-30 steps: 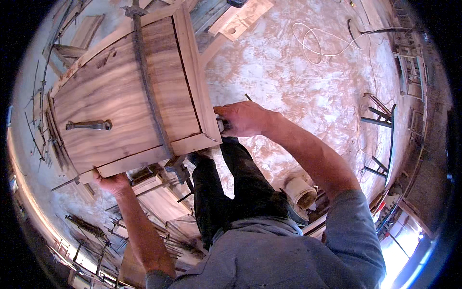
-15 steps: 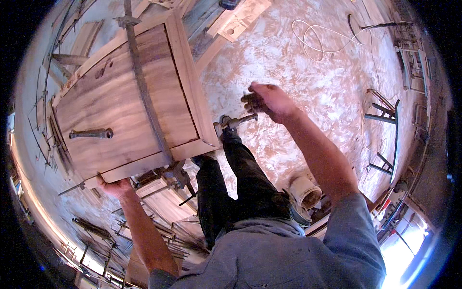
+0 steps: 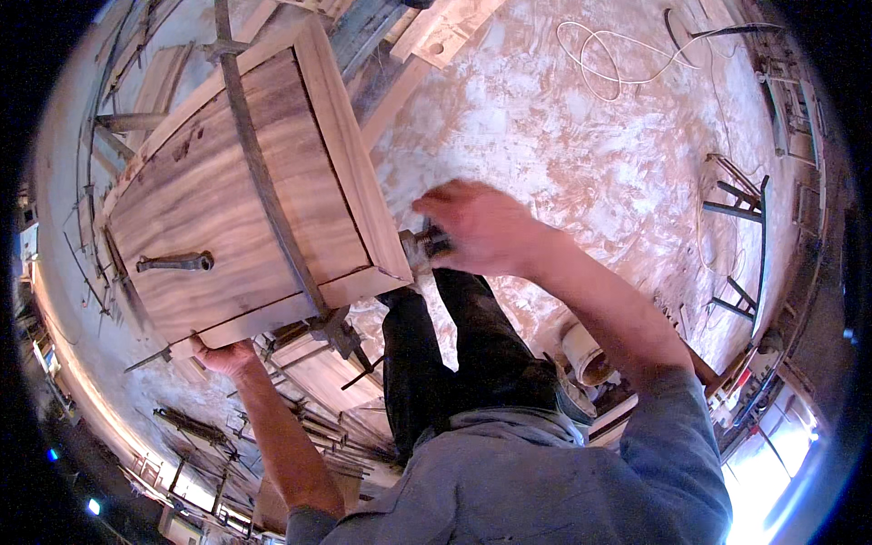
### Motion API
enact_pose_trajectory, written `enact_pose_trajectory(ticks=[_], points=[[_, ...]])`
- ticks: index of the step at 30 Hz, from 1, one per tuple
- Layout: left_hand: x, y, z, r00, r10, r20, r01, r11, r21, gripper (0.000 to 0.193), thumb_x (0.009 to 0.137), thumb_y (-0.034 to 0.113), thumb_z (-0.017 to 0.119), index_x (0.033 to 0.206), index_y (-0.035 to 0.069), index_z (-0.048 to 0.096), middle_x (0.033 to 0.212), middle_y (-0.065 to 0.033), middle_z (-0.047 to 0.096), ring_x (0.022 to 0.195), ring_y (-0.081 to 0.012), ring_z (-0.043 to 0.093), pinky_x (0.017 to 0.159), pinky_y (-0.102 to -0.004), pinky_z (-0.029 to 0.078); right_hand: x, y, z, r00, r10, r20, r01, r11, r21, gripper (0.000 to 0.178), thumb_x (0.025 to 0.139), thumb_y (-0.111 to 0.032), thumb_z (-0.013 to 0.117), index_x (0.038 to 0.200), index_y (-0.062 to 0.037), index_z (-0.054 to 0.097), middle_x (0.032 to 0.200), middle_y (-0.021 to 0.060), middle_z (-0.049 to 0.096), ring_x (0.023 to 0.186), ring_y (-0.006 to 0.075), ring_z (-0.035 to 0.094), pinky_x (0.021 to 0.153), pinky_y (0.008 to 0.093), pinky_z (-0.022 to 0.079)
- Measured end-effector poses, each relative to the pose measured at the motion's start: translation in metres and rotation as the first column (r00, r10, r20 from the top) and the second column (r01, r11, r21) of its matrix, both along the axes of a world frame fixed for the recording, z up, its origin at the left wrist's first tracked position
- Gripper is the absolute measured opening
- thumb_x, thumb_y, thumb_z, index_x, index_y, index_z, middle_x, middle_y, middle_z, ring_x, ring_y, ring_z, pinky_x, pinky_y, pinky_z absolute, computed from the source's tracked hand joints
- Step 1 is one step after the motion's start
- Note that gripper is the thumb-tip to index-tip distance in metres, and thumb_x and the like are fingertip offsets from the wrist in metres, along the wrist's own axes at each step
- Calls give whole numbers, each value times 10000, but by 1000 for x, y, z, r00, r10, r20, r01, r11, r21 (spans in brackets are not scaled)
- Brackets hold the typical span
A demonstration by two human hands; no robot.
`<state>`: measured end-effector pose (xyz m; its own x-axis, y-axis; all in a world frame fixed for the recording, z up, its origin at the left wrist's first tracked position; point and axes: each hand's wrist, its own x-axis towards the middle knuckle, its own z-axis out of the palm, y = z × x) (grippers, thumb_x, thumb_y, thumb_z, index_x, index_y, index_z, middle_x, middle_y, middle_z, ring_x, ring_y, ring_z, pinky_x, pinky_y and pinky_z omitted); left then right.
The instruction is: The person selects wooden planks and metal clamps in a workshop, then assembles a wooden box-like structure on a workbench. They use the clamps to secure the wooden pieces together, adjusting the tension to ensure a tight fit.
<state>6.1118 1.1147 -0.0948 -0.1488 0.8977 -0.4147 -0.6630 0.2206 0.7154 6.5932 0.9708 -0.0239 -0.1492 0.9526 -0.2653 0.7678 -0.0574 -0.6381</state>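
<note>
A framed wooden panel (image 3: 227, 163) lies tilted in front of me on the left. My left hand (image 3: 222, 356) is closed around its near edge, the fingers partly hidden beneath. At the panel's right corner, my right hand (image 3: 481, 227) is closed on a clamp screw (image 3: 416, 243); the hand covers most of the screw and is slightly blurred. A long metal bar clamp (image 3: 263, 182) runs across the panel, its head (image 3: 336, 331) at the near edge. A dark wrench (image 3: 175, 262) rests on the wood.
Wooden boards (image 3: 445, 41) lie beyond the panel. A thin white cable (image 3: 609, 59) loops over the mottled floor. A black metal frame (image 3: 745, 218) stands at the right. Close by my right side is a pale bucket (image 3: 584, 354). Several metal bars lie at the lower left.
My right hand has moved left and slightly down, from above the clamp screw onto it, and its fingers have closed. My left hand keeps its hold on the panel edge.
</note>
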Motion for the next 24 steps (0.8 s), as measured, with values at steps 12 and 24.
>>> enact_pose_trajectory(ticks=[12,24], points=[[18,-4,12,997,72,-35,-73,996,-48,474,886,288,492,1280,24,509,1281,-168,560,1194,-360,517,1038,-556,376,-20,29,-34,968,235,-90,-251,933,-258,372,789,-336,602,1105,-141,621,1006,154,653,965,355,631,816,472,522],[11,-9,8,997,42,69,-42,999,-12,437,865,245,560,1231,6,543,1200,-151,612,1105,-323,583,981,-502,461,-25,23,-26,974,219,60,-204,961,-185,293,768,-202,588,1043,-103,606,950,108,635,895,314,653,729,454,548]])
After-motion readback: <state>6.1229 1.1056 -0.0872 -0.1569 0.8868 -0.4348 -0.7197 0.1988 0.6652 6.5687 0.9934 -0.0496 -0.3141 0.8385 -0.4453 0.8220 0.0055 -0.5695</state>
